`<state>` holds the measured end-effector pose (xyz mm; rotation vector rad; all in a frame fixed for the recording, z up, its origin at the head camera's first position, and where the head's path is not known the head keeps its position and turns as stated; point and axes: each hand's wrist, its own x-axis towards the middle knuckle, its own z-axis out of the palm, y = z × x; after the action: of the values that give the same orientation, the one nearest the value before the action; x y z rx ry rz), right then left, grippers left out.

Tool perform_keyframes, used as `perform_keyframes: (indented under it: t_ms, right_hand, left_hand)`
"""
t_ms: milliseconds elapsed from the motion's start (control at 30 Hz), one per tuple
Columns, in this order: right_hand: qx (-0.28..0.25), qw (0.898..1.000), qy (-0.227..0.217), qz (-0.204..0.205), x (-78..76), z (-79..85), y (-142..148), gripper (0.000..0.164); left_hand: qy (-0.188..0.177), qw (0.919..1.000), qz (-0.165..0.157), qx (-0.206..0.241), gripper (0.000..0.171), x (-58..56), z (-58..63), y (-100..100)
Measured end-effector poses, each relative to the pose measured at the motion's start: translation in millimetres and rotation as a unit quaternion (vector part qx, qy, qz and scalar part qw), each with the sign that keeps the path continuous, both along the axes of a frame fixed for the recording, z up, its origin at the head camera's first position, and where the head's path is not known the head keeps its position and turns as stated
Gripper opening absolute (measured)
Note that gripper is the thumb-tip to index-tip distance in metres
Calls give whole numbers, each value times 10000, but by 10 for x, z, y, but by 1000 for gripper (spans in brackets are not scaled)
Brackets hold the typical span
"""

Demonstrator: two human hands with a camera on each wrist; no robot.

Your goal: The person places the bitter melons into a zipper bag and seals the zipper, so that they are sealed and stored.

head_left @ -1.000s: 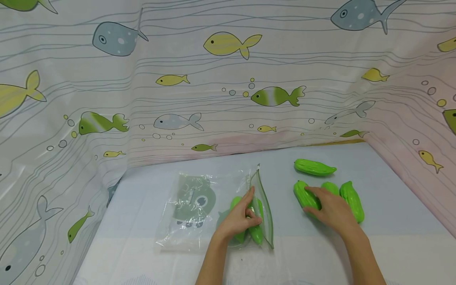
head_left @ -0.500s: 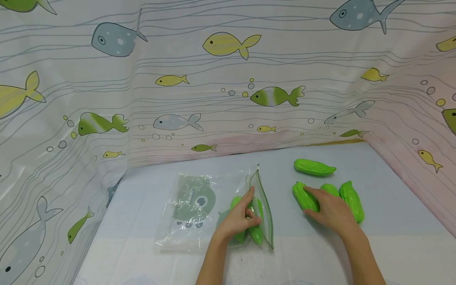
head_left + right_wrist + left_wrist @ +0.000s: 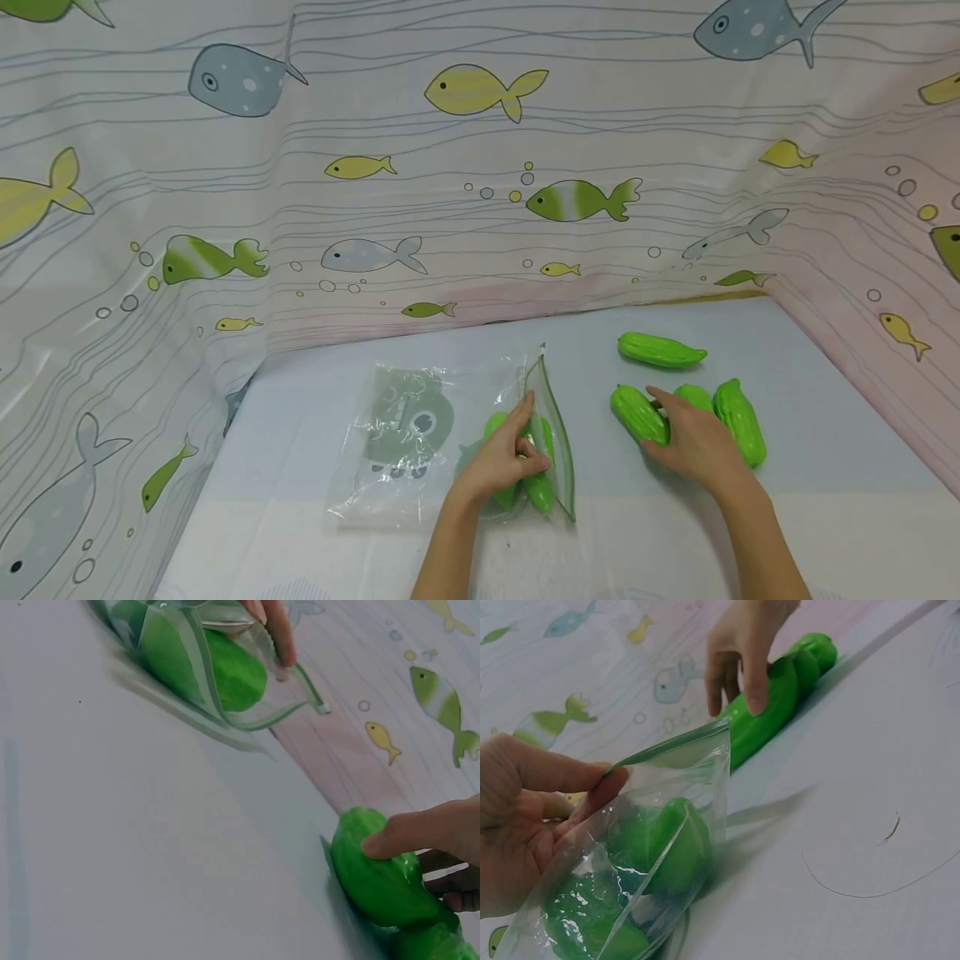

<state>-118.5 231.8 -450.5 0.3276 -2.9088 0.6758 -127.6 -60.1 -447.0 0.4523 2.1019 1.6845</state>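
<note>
One gourd (image 3: pixel 636 414) has slid a tiny bit toward the bag (image 3: pixel 420 425) since the earlier frame, while the left hand (image 3: pixel 498 458) has stayed put. It lies on the table, and the right hand (image 3: pixel 693 442) has it clamped, with the thumb on one side and the fingers on the other. The left hand's thumb and pointing finger are pinched together on the bag's rim (image 3: pixel 562 450), by its open mouth. More green gourds (image 3: pixel 236 671) lie inside the clear bag, which is flat on the table (image 3: pixel 270 467) and has a green monster on it. Beside the right hand, one gourd peeks out, partly hidden, and another (image 3: pixel 741 425) lies next to it. One more (image 3: pixel 662 351) lies behind them. Fish cover the cloth (image 3: pixel 465 225) at the back.
</note>
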Motion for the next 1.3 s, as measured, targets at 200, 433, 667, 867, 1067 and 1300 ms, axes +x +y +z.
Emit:
perform_keyframes:
  t_ms: [200, 433, 667, 867, 1067, 1300]
  right_hand:
    - [148, 9998, -7, -136, 12, 8, -4, 61]
    - [227, 9992, -105, -305, 22, 15, -15, 58]
    - [206, 9993, -63, -314, 20, 10, -19, 56]
    - [170, 9995, -74, -263, 23, 3, -36, 56]
    - [187, 9995, -50, -239, 24, 5, -49, 55]
    - [195, 9996, -1, -212, 21, 3, -46, 55]
  left_hand:
    - [57, 10000, 6, -69, 95, -4, -5, -3]
    - [75, 10000, 4, -64, 95, -4, -8, -2]
    - [85, 10000, -18, 10, 95, -6, -8, -2]
    - [106, 9999, -58, 39, 95, -9, -18, -2]
    - [117, 9999, -65, 11, 95, -10, -26, -3]
    - [124, 9999, -48, -31, 95, -10, -18, -1]
